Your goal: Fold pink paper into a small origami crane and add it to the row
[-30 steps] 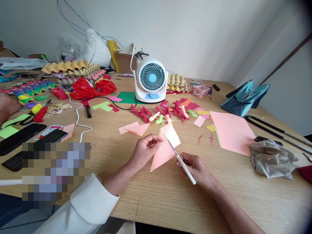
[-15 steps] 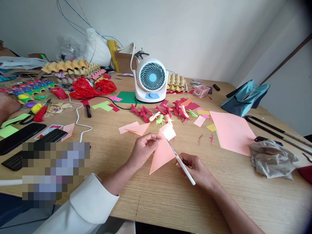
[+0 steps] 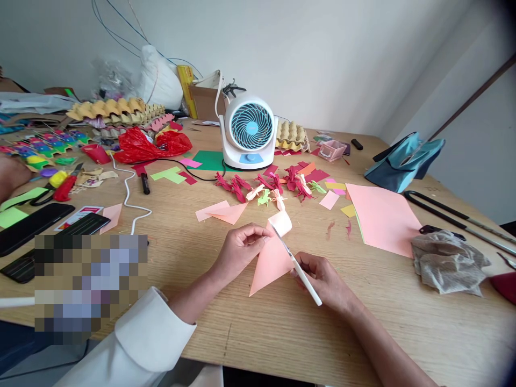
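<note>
Between the finger and thumb of my left hand (image 3: 244,248) is a piece of pink paper (image 3: 272,263), its lower corner pointing down toward me. White-handled scissors (image 3: 305,277) are gripped by my right hand (image 3: 324,279), their blades across the paper just right of my left fingertips. Beyond the blades the paper's upper part curls into a pale loop. Behind it lie small twisted paper pieces (image 3: 278,199) in red, cream and green. Two pink paper scraps (image 3: 229,211) rest on the table left of the loop.
A white fan (image 3: 250,131) stands at the back. Pink paper sheets (image 3: 385,217), a crumpled grey cloth (image 3: 449,263) and a blue bag (image 3: 405,161) lie to the right. Phones (image 3: 36,228), a red plastic bag (image 3: 153,145) and egg cartons (image 3: 116,110) crowd the left, near another person's arm (image 3: 14,171).
The pink paper has tilted and shifted slightly down to the right, and its top part curls more around the blades. Both hands keep their grip.
</note>
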Demonstrator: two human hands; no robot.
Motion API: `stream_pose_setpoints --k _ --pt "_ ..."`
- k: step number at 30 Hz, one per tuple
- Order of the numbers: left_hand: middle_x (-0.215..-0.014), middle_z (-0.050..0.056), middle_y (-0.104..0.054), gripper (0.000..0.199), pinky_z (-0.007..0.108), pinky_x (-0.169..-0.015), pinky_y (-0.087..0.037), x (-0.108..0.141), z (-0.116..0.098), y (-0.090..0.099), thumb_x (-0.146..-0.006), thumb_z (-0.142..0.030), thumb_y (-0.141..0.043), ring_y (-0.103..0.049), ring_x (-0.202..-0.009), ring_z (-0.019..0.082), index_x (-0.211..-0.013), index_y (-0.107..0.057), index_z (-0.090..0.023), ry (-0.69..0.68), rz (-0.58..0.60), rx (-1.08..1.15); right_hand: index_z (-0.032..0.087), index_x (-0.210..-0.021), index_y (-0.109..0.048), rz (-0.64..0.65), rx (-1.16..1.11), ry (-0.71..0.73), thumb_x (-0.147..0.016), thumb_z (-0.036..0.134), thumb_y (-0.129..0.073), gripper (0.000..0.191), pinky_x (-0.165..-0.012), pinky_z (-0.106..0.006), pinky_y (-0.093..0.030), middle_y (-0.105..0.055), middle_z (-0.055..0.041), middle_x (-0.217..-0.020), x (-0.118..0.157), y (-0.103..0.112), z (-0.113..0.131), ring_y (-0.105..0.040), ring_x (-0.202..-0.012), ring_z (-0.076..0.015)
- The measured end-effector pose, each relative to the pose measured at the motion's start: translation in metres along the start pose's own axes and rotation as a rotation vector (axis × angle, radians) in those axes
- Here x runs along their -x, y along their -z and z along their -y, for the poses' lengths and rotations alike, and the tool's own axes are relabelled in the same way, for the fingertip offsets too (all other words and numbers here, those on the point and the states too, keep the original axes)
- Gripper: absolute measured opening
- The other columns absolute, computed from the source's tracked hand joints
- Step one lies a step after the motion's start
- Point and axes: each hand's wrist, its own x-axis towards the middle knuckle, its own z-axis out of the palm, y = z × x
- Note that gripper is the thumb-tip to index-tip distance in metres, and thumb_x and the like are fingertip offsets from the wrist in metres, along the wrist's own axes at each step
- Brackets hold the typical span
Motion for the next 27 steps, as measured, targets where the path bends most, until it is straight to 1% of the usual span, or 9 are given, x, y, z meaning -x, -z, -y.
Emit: stream_pose_setpoints --k 6,14,20,27 --pt "-0.087 0.004 -0.072 0.011 0.022 -0.064 -0.048 -0.0010 0.0003 0.0003 -0.082 -0.023 -0.065 -0.063 -0.077 0.014 -0.085 -0.073 -0.016 -0.018 -0.012 -0.018 0.018 -0.072 -0.051 -0.005 0.000 0.011 -0.088 0.040 -0.054 0.027 -0.052 -0.025 -0.025 -0.041 0.0056 -0.060 0.0005 -0.0011 -0.0018 -0.033 -0.057 -0.0098" --pt "-0.087 0.004 -0.071 0.012 0.018 -0.054 -0.047 0.0001 -0.0011 -0.0015 -0.081 -0.022 -0.065 -0.060 -0.068 0.011 -0.085 -0.072 -0.015 0.016 -0.002 0.033 0.018 -0.072 -0.049 0.010 0.016 0.011 -0.089 0.038 -0.054 0.027 -0.055 -0.025 -0.028 -0.045 0.0046 -0.063 0.0001 -0.0018 -0.0028 -0.038 -0.059 -0.0106" --pt "-0.081 0.003 -0.069 0.011 0.018 -0.055 -0.048 0.0030 -0.0064 -0.0035 -0.079 -0.021 -0.065 -0.059 -0.066 0.011 -0.082 -0.073 -0.014 0.030 0.028 0.017 0.019 -0.072 -0.048 0.008 0.006 0.005 -0.089 0.039 -0.054 0.027 -0.055 -0.025 -0.027 -0.043 0.0049 -0.064 0.0001 -0.0018 -0.0009 -0.037 -0.061 -0.0107" --pt "-0.081 0.003 -0.069 0.011 0.018 -0.055 -0.048 0.0039 -0.0054 -0.0044 -0.079 -0.022 -0.065 -0.059 -0.066 0.011 -0.082 -0.073 -0.015 0.040 0.025 0.020 0.018 -0.073 -0.048 -0.007 -0.014 0.009 -0.089 0.043 -0.054 0.030 -0.055 -0.025 -0.026 -0.040 0.0056 -0.063 0.0015 -0.0030 -0.0001 -0.035 -0.060 -0.0101"
